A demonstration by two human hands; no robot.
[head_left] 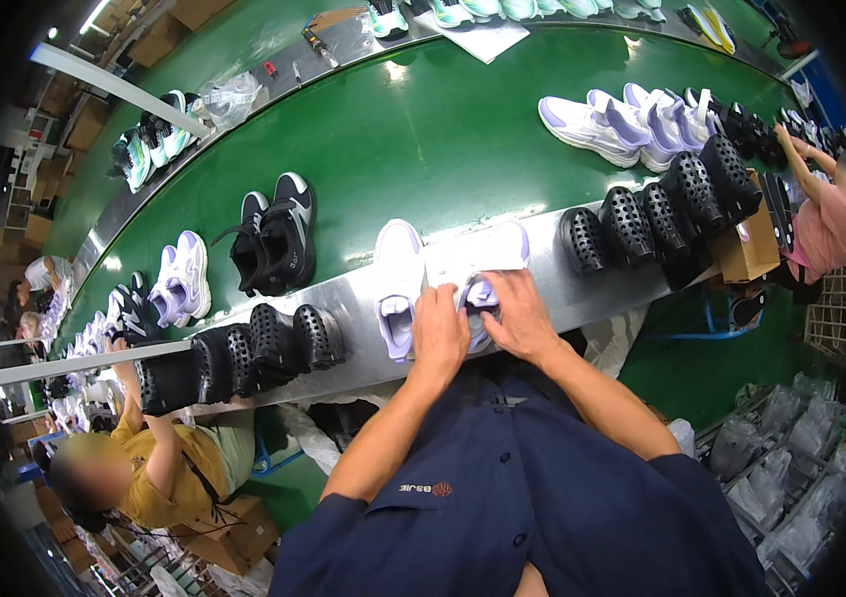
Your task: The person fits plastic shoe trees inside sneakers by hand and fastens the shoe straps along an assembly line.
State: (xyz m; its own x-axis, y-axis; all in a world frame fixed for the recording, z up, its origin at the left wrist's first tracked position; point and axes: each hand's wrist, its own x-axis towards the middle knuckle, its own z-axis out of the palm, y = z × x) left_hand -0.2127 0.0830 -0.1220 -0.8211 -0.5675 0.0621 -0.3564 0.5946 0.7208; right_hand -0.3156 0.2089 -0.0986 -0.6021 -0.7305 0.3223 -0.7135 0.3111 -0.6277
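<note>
A white and lavender sneaker [505, 245] lies on the metal edge of the bench in front of me, toe pointing away. My left hand [441, 330] is closed at the left side of its opening. On the opposite side, my right hand [517, 316] grips the collar near the tongue, thumb toward the dark opening. What my fingertips do inside the shoe is hidden. A matching sneaker [399, 261] stands just left of my left hand, its opening toward me.
Black perforated shoe inserts line the metal edge [358, 289], at left [279, 338] and right [628, 225]. Black sneakers [274, 239] and white-lavender sneakers [602, 124] sit on the green surface [413, 129]. Co-workers sit at left [179, 458] and right [831, 229].
</note>
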